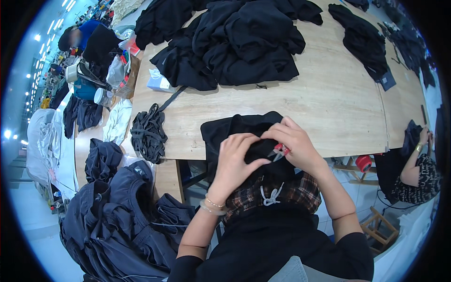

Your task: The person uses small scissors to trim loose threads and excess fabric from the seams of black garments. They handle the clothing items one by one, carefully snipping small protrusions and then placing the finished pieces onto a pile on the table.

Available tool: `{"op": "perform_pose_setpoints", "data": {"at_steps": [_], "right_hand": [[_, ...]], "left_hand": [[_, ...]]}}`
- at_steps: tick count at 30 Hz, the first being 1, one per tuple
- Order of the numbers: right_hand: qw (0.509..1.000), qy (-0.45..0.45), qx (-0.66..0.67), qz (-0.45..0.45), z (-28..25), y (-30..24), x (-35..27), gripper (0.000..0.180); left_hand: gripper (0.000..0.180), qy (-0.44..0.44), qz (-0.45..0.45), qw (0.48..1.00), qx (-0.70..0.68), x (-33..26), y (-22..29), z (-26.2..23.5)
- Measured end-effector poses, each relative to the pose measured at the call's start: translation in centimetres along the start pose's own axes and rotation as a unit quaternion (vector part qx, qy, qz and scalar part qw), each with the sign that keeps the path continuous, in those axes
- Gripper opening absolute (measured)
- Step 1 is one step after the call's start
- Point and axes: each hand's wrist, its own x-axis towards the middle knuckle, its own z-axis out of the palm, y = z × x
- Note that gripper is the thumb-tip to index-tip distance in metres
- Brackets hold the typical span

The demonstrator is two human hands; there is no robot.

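Observation:
A black garment (242, 123) lies bunched at the table's near edge, its lower part hanging toward my lap. My left hand (236, 157) is on this cloth, its fingers bent round a fold and its thumb stretched toward the right. Close against it, my right hand (293, 141) keeps a pair of red-handled thread snips (280, 151) in its palm, the blades pointing left. The right thumb and forefinger also pinch the cloth where the fingertips of both hands meet. Whatever lies between those fingertips is too small to make out.
A big heap of black garments (239, 42) covers the far side of the wooden table (329, 117). Dark straps (149, 134) lie coiled at left, near a blue-white box (160, 82). Dark clothes (127, 225) are piled lower left. A co-worker (418, 171) sits at right, beside a wooden stool (378, 228).

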Motion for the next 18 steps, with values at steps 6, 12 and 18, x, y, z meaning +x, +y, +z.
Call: {"op": "perform_pose_setpoints", "data": {"at_steps": [6,12,18], "right_hand": [[0.984,-0.145,-0.097,0.040,-3.1,0.9,0.1,0.024],[0.971,-0.198,-0.075,0.108,-0.7,4.5,-4.1,0.029],[0.980,-0.136,-0.020,0.144,-0.1,4.3,-5.0,0.025]], "left_hand": [[0.028,-0.018,-0.139,0.984,-0.114,-1.2,-2.2,-1.8],[0.016,0.060,-0.080,0.992,-0.080,-2.2,-4.4,1.9],[0.019,0.098,-0.146,0.981,-0.087,-0.7,-2.8,4.9]]}}
